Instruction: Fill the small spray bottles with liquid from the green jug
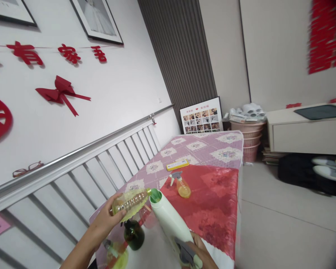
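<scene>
1. Right hand (203, 254), bottom edge of view: grip closed round the lower end of a pale green bottle (170, 220), which tilts up and away, its open green mouth (155, 195) uppermost. A grey part sits against the bottle at the fingers; what it is cannot be told.
2. Left hand (108, 216): grip closed round a clear ribbed bottle (131, 201) holding yellowish liquid, lying nearly level, neck touching the green mouth.
3. Below these, on the worktop (239, 179): dark green glass bottle (134, 235), upright; beside it a yellow-filled bottle (116, 256), partly cut off.
4. Middle worktop: red cloth (212, 201); orange spray bottle (182, 185) standing at its edge; yellow flat box (177, 164) just beyond, on the pink patterned cloth (201, 147).
5. Left: white slatted rail (100, 138), spectacles (28, 169) resting on it.
6. Far end: framed photo collage (201, 119) leaning on the wall; stacked pink baskets (250, 140); cream cabinet (305, 130).
</scene>
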Demonstrator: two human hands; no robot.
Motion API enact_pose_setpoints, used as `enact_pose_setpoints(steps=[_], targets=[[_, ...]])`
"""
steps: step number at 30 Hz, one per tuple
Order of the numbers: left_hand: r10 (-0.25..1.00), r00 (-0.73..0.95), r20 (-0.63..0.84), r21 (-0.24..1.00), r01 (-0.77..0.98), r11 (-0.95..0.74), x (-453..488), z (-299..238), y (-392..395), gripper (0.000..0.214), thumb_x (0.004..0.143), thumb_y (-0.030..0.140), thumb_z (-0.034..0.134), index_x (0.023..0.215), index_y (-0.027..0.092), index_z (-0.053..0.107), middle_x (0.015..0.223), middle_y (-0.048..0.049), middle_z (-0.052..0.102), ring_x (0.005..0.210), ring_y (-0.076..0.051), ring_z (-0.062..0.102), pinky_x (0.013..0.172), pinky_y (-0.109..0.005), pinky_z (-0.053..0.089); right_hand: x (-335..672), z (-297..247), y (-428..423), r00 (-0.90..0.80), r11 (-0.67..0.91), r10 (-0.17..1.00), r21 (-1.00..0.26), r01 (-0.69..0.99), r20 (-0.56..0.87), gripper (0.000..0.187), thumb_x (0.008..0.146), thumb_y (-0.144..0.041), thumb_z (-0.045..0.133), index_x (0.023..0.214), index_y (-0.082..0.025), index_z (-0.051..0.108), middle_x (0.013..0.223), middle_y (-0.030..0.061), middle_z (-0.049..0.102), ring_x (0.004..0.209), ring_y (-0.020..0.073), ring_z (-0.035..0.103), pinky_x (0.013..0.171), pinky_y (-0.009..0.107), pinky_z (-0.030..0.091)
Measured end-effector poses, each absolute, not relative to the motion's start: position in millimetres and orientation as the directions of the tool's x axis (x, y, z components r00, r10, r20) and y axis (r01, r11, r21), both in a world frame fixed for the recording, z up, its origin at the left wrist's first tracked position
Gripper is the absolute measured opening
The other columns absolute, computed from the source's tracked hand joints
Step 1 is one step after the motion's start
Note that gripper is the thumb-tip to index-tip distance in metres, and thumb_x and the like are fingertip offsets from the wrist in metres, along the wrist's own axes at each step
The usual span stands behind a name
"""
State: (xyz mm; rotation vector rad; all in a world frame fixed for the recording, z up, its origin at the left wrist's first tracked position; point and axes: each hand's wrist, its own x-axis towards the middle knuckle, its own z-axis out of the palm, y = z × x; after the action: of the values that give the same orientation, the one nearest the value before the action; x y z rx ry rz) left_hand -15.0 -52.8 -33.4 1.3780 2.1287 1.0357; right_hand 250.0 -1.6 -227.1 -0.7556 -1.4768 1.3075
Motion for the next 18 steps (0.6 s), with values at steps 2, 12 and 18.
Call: enact_pose_setpoints(steps=[2,12,18], targets=[[0.895,-0.442,0.065,0.759,0.604,0.243,-15.2,-33.5,-52.4,0.067,0.069,0.053,0.065,0.128,0.025,0.049,0.129,-0.0083,0.055,0.094,-0.025,0.061,0.079,-0.033,0.050,250.1,-226.6,-0.9,-0.326,0.228,0.907,-0.961,-0.155,0.267,0.036,0.050,-0.018,0.069,0.086,-0.024,0.072,0.116,0.0057,0.060,0.102,0.0262,0.057,0.090,0.038,0.046],[0.917,-0.398,0.037,0.729,0.638,0.248,-18.4,-34.0,-51.0,0.074,0.071,0.056,0.061,0.133,0.023,0.041,0.133,-0.0101,0.053,0.101,-0.026,0.061,0.079,-0.032,0.051,251.1,-226.0,0.3,-0.350,0.213,0.908,-0.973,-0.092,0.231,0.046,0.047,-0.011,0.066,0.090,-0.023,0.072,0.117,0.0058,0.060,0.108,0.0279,0.054,0.098,0.039,0.040],[0.918,-0.396,0.012,0.708,0.652,0.272,-18.9,-32.3,-51.3,0.072,0.073,0.056,0.059,0.134,0.024,0.039,0.134,-0.0101,0.052,0.103,-0.027,0.060,0.080,-0.034,0.050,251.1,-228.4,-0.1,-0.361,0.239,0.896,-0.965,-0.103,0.260,0.044,0.049,-0.014,0.066,0.092,-0.021,0.072,0.117,0.0075,0.058,0.102,0.0265,0.056,0.092,0.039,0.043]])
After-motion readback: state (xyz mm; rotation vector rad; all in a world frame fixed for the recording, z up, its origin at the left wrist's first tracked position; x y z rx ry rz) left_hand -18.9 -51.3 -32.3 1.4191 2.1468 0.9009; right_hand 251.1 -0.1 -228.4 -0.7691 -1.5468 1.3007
